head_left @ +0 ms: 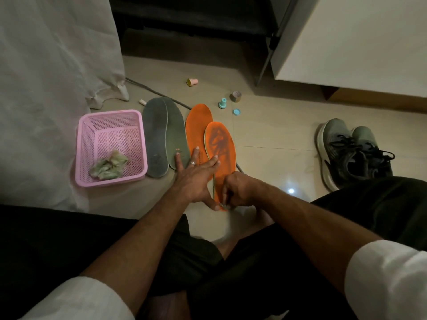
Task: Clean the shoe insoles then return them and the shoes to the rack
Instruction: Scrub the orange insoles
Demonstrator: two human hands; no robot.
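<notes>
Two orange insoles lie side by side on the floor tiles; the nearer orange insole carries a dark damp smear and overlaps the far orange insole. My left hand lies flat with spread fingers across both orange insoles, pressing them down. My right hand is curled at the heel end of the nearer insole, pinching something small and pale against it; what it is cannot be made out. Two grey insoles rest to the left. A pair of grey shoes sits at the right.
A pink plastic basket holding a crumpled used wipe stands at the left beside a white cloth. Small caps and a tape roll lie beyond the insoles. The dark rack is at the back, a white cabinet at right.
</notes>
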